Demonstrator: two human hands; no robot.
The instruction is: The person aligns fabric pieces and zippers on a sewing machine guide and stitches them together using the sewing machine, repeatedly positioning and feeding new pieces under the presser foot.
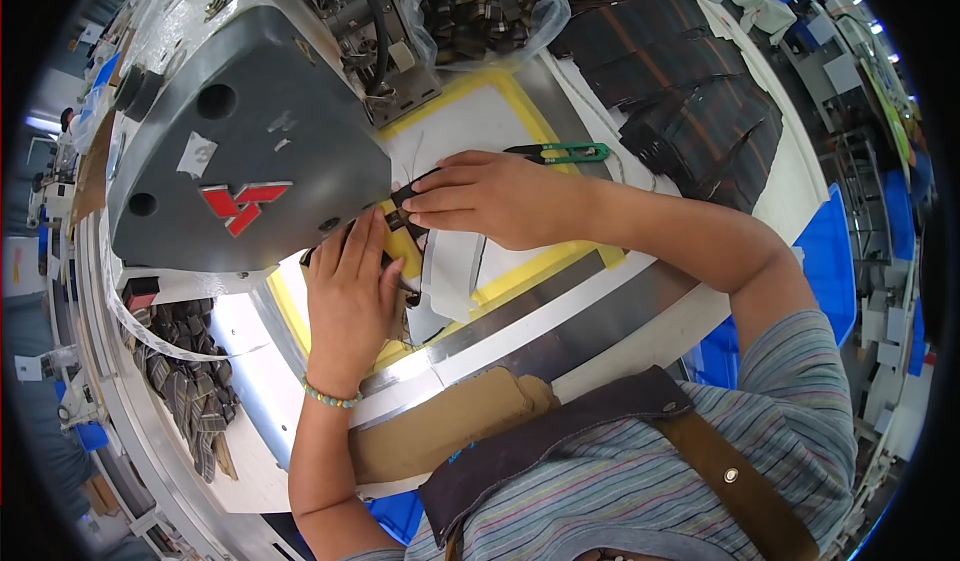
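The grey head of a sewing machine with a red logo stands at the left. Beside its lower edge my left hand, with a beaded bracelet at the wrist, presses its fingers on a small dark piece of fabric. My right hand has its fingers together on the dark fabric from the right. A yellow block lies between the two hands. Green-handled thread snips lie just beyond my right hand. A pale sheet sticks out below my right fingers.
A plastic bag of small fabric pieces stands at the back. Dark striped fabric panels lie at the back right. A pile of fabric pieces sits at the left, and a brown pad at the front edge. Blue bins are at the right.
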